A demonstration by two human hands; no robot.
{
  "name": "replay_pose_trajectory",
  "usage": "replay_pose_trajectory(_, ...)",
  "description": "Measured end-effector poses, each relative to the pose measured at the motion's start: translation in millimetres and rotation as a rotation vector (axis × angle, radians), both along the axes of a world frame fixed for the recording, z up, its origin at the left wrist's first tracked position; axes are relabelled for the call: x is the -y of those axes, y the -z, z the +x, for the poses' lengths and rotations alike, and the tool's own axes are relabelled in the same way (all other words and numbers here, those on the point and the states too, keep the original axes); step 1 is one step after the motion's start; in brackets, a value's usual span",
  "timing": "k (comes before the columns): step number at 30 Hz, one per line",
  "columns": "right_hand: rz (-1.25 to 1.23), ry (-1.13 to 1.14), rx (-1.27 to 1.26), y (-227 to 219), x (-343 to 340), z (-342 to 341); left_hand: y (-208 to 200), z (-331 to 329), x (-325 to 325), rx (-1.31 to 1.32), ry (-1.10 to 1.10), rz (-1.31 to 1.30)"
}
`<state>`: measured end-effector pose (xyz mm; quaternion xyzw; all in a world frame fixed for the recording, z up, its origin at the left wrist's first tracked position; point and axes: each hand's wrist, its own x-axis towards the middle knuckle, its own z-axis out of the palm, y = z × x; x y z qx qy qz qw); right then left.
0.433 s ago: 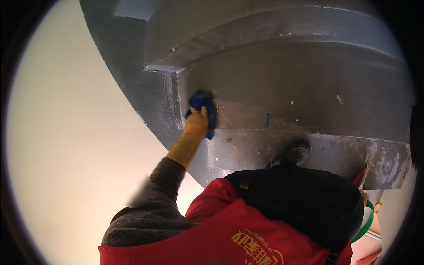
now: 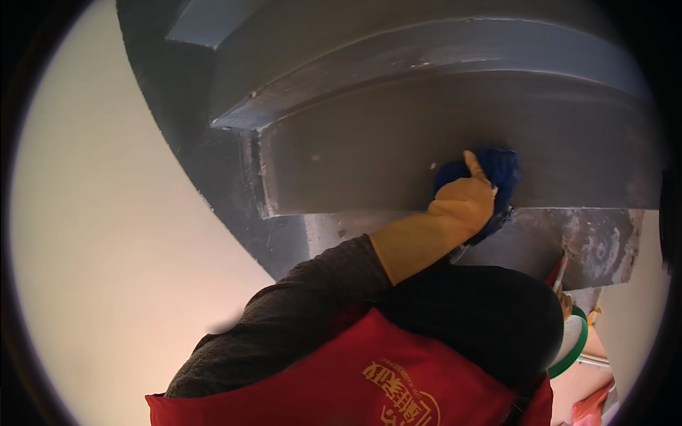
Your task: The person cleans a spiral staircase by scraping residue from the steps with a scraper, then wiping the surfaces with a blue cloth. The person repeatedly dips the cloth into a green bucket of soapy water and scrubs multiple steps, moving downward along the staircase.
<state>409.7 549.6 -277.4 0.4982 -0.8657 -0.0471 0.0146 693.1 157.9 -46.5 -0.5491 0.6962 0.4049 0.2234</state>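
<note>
My left hand point(image 2: 465, 202), in a yellow-orange rubber glove, is closed on a crumpled blue cloth point(image 2: 506, 170). One finger stretches along the cloth, which lies pressed against the grey stair step point(image 2: 355, 156) near its front edge. Small debris point(image 2: 509, 213) shows at the cloth's lower edge, over the step's edge. Beyond my knee, a thin red and white piece point(image 2: 558, 273) leans by the lower step. An orange-brown patch point(image 2: 566, 304) beside it may be part of my gloved right hand; its fingers cannot be made out.
Curved grey stairs rise ahead, with a pale wall point(image 2: 85, 213) at the left. My bent dark-trousered leg point(image 2: 483, 312) fills the lower middle. At the lower right are a green-rimmed white container point(image 2: 579, 341) and a red bundle point(image 2: 593, 405). The lower step point(image 2: 604, 248) has whitish stains.
My left hand has moved the blue cloth rightward along the step from its left end. The flecks and small blue scrap there are mostly gone from sight. The view has shifted slightly.
</note>
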Motion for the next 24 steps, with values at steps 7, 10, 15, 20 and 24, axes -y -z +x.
replay_pose_trajectory(7, 0.017, 0.002, 0.096, -31.3, 14.7, 15.3, -20.1, 43.9, 37.0, -0.377, -0.150, -0.036)
replay_pose_trajectory(10, -0.127, -0.034, 0.135, -49.1, 27.2, 23.6, -44.2, 121.1, 68.3, -0.598, -0.344, 0.365)
replay_pose_trajectory(15, -0.176, 0.006, 0.162, -62.5, 40.3, 30.8, -16.8, 208.6, 64.2, -0.205, 0.101, -0.464)
replay_pose_trajectory(20, -0.170, 0.023, 0.149, -59.3, 39.3, 31.0, 43.7, 203.7, 13.2, -0.485, 0.448, -0.792)
replay_pose_trajectory(24, -0.161, 0.035, 0.184, -61.4, 39.5, 31.4, 41.7, 136.4, -2.1, -0.488, 0.313, -0.871)
